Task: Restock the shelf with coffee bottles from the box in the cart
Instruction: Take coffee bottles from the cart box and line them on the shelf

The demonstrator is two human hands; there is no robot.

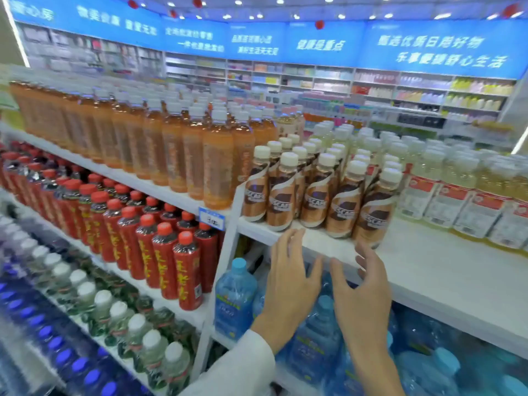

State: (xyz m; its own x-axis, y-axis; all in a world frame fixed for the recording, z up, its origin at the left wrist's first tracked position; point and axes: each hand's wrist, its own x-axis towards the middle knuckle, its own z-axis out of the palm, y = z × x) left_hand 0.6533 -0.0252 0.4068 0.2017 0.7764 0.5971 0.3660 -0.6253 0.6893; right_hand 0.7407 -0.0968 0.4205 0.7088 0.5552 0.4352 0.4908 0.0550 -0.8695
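While the coffee bottles point(317, 192) are standing upright on the white shelf point(428, 261), five across the front row with more rows behind, the left hand point(288, 281) and right hand point(363, 290) are hovering side by side at its edge, fingers spread, holding nothing. Orange drink bottles point(217, 164) are crowding the left flank and pale yellow bottles point(445, 195) the right. Blue water jugs point(235, 295) are sitting below.
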